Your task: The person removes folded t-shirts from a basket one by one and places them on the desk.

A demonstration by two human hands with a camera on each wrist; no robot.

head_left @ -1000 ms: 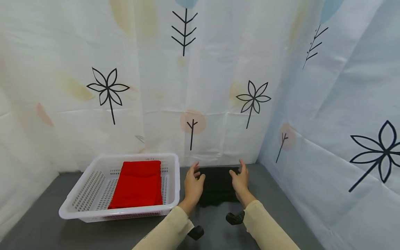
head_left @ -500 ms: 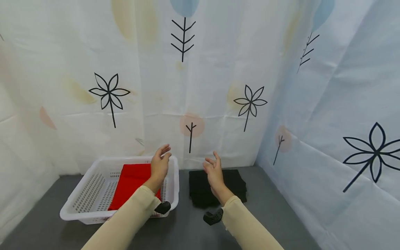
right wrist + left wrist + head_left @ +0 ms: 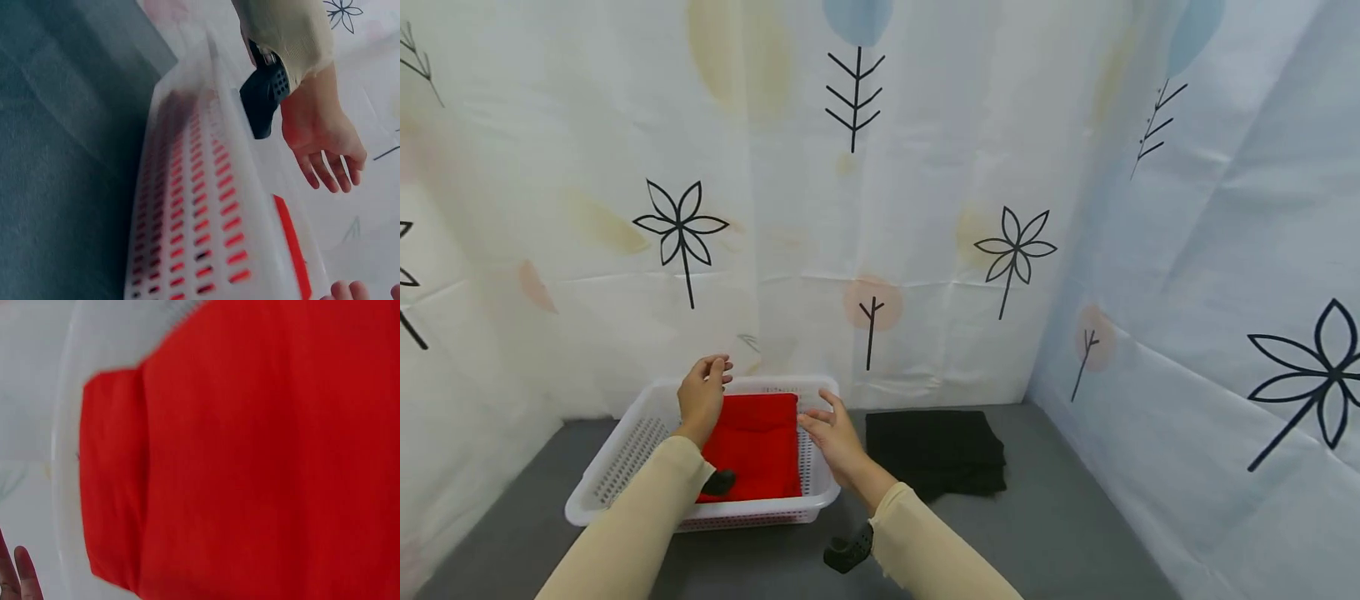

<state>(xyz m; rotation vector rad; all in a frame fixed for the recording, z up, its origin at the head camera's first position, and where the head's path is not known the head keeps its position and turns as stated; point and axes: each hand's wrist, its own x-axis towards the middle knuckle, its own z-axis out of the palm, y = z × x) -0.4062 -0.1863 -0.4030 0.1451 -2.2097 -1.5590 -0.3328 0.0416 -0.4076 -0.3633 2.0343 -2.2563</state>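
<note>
A folded red cloth (image 3: 756, 450) lies in the white plastic basket (image 3: 752, 510) on the left of the table. My left hand (image 3: 702, 400) is over the cloth's left side, fingers relaxed and holding nothing. Over the basket's right side hovers my right hand (image 3: 835, 437), its fingers spread and nothing in them. The left wrist view is filled by the red cloth (image 3: 219, 456), with two fingertips (image 3: 26, 572) at the lower left corner. In the right wrist view the left hand (image 3: 325, 131) hangs beyond the slotted basket wall (image 3: 194, 206).
A folded black cloth (image 3: 934, 450) lies on the dark grey table (image 3: 1045, 517) right of the basket. Patterned white curtains (image 3: 925, 167) stand behind and to both sides. A black wrist device (image 3: 850, 548) sits below the right sleeve.
Both hands have moved left, from beside the black cloth to over the basket with the red cloth. The black cloth stays on the table, now uncovered.
</note>
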